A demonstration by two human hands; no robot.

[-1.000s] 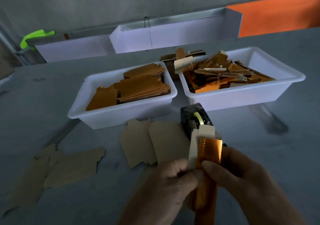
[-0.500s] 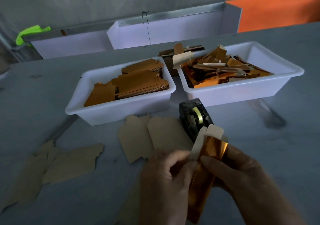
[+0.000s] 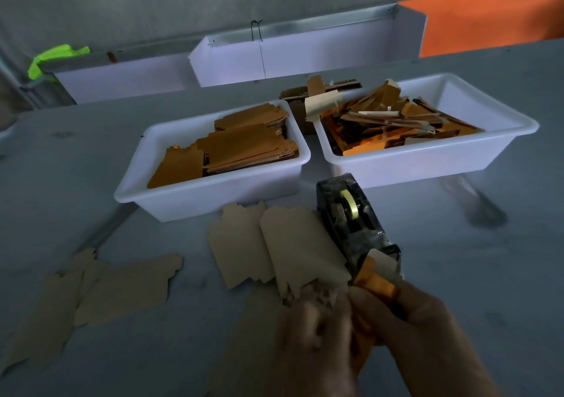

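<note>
The hands met low, just before the dispenser. The right hand wrapped the box, thumb laid across its front and fingers curled behind. The left hand was blurred, its fingers bent toward the box's side; whether they pinched it could not be told. The box was a narrow carton of shiny orange-gold foil, with pale matte card on its open end flaps. The dispenser was dark, glossy plastic holding a yellowish roll. Flat tan blanks with notched ends lay beside it on the grey table.
</note>
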